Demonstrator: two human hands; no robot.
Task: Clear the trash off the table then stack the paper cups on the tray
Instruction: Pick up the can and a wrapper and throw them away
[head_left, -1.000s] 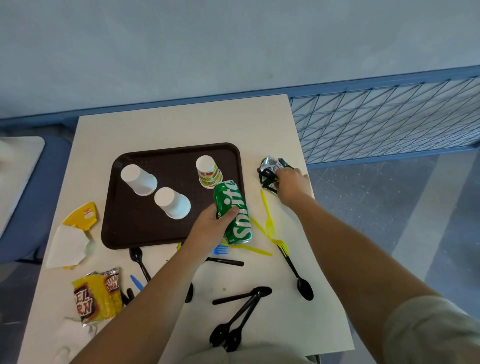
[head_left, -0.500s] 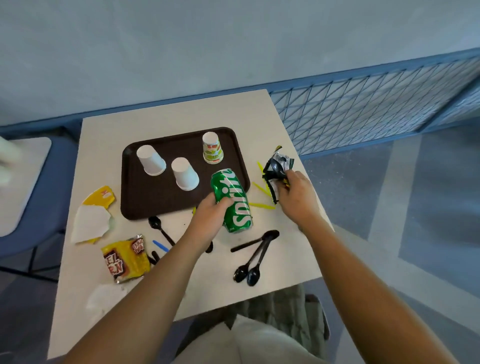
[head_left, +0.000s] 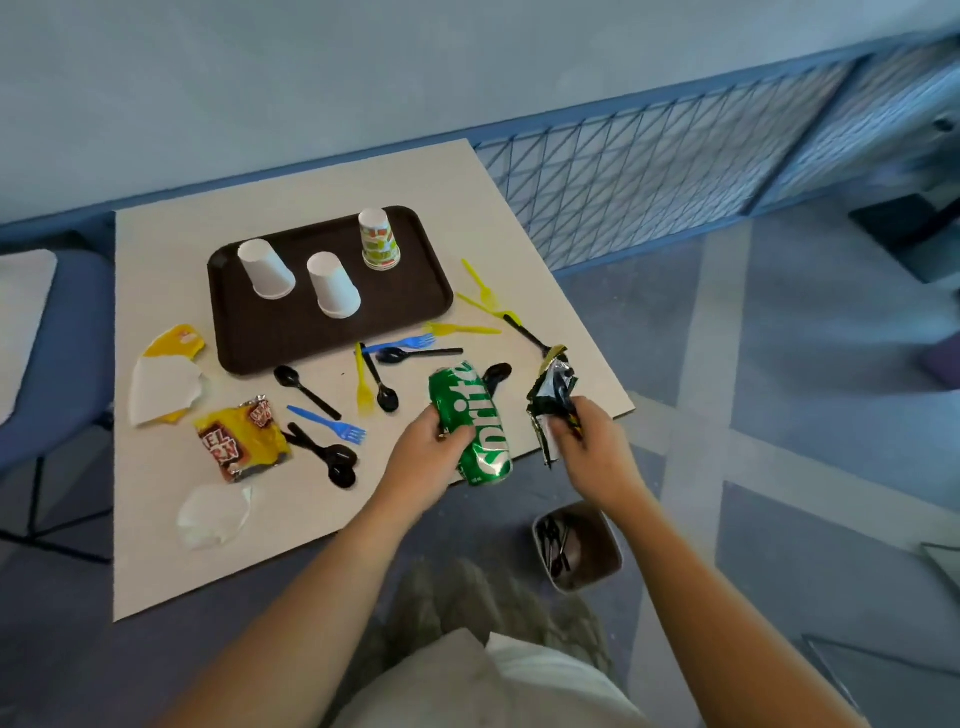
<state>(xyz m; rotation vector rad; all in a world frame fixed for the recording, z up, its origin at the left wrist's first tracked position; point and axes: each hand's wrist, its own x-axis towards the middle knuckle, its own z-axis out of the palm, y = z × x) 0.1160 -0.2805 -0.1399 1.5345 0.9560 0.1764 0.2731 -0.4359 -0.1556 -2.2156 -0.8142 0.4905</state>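
Trash-clearing step in hand. Left hand (head_left: 426, 460) gripped the green soda can (head_left: 475, 423), fingers curled round it, at the near edge of the table (head_left: 311, 182). Right hand (head_left: 592, 447) pinched a crumpled dark wrapper (head_left: 551, 392), just beside the can.

Bin (head_left: 597, 561) stood on the floor beside the table, below the right hand; dark plastic cutlery lay inside.

Next move, as I judged it: carry both pieces over the bin and let go.

Tray (head_left: 228, 322) carried three paper cups (head_left: 332, 286), upside down, apart, not yet stacked. Yellow snack wrapper (head_left: 241, 441), torn paper and loose forks and spoons lay on the table.
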